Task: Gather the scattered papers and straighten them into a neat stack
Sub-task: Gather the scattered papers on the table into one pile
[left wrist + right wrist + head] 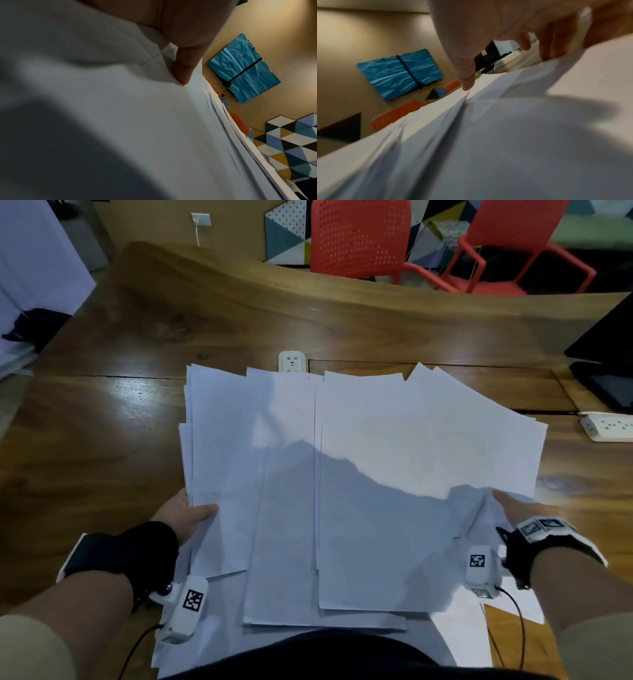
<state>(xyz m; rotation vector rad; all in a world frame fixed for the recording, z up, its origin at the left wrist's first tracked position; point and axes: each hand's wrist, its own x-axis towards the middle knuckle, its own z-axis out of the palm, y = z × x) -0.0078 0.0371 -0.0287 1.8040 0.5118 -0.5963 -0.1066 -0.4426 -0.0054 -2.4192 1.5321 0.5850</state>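
Observation:
A loose fan of several white papers [359,474] spreads across the middle of the wooden table [102,440], the sheets overlapping at different angles. My left hand [185,515] grips the fan's left edge; its thumb [184,65] presses on the top sheet and its fingers are hidden underneath. At the right edge my right hand [513,506] holds the sheets, with its thumb [464,70] on top and curled fingers [556,44] around the paper edge. More sheets [513,607] lie flat under the fan near my body.
A white socket [291,361] is set into the table just beyond the papers. A white power strip [608,426] and a black screen [606,364] stand at the right. Red chairs [359,234] stand behind the table's curved far edge.

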